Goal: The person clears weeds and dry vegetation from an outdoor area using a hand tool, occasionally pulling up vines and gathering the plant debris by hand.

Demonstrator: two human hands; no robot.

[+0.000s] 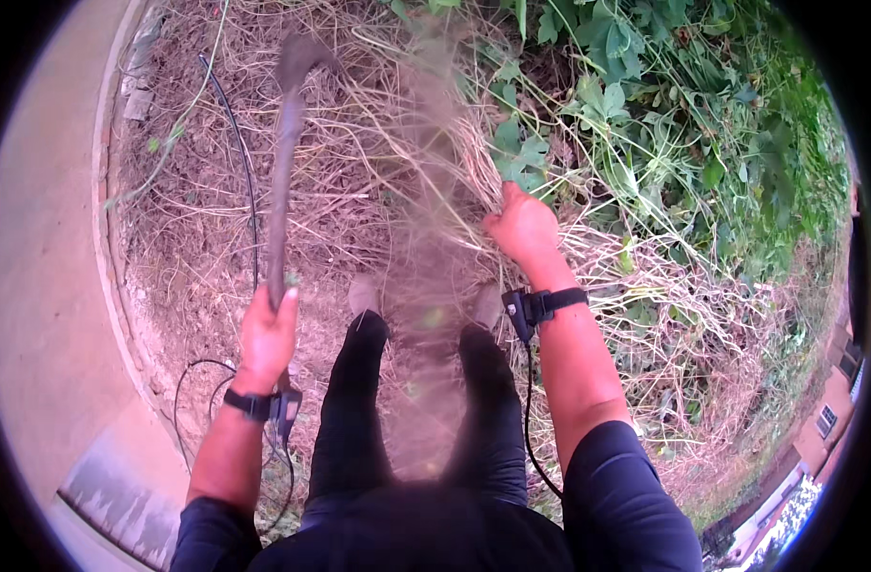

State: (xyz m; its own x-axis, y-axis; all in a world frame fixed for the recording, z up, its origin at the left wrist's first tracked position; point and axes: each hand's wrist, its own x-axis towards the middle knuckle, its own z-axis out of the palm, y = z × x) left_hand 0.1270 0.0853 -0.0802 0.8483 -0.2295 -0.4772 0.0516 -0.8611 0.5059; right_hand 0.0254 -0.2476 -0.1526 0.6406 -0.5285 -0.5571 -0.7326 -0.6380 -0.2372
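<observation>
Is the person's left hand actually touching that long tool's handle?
Touching. The head view shows the left hand closed around the handle, which extends beyond the thumb.

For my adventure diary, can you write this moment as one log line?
left hand: gripping long-handled tool | right hand: closed on pale stems | upper right: green leaves | far left: paving

Fairly bright, diffuse daylight covers the scene, with darker gaps among the leaves (612, 48) far right and a pinkish cast on the soil (169, 296). A hazy smear blurs the middle from far to near. The tool head (302, 63) looks soft; the dark trousers (354, 419) lose detail. White glare shows near right. Fisheye distortion bows the concrete path (45, 191) at left, and the corners fall to black.
</observation>
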